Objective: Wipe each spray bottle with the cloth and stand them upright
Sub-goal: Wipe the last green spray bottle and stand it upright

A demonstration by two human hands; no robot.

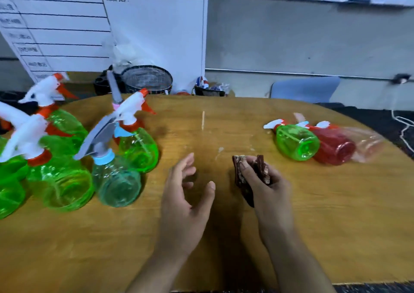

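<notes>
Several spray bottles stand upright at the left of the wooden table (224,236): green ones (139,149) (62,187) and a pale teal one (116,180) with a blue collar. At the right, three bottles lie on their sides with their bases toward me: a green one (296,141), a red one (333,147) and a pale pink one (367,143). My right hand (266,185) grips a crumpled dark brown cloth (243,180) above the table's middle. My left hand (186,194) hovers beside it, fingers relaxed and holding nothing, just right of the teal bottle.
A white board with a printed chart (67,30) leans behind the table. A round black mesh basket (146,78) and a small bin of odds and ends (209,88) sit at the far edge. A blue chair back (304,88) stands beyond the table on the right.
</notes>
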